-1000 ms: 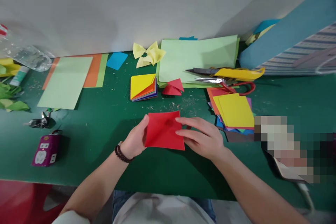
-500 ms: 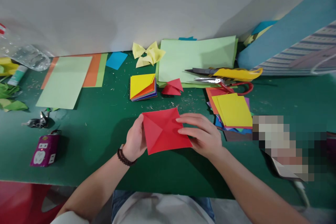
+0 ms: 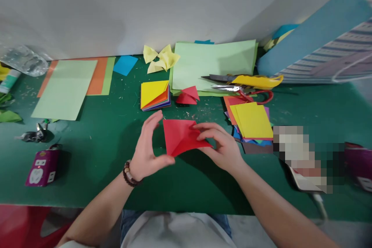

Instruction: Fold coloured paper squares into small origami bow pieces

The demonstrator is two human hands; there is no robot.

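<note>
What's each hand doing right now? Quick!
Left hand: open and curved, holding nothing.
Right hand: fingers closed on the folded red paper, holding it.

Left hand point(image 3: 147, 147) had room across the green worktop point(image 3: 87, 170) toward the purple rectangular box point(image 3: 43, 167); right hand point(image 3: 221, 147), on the red folded paper point(image 3: 180, 135), met the yellow-topped paper stack point(image 3: 251, 122) beside it.
</note>
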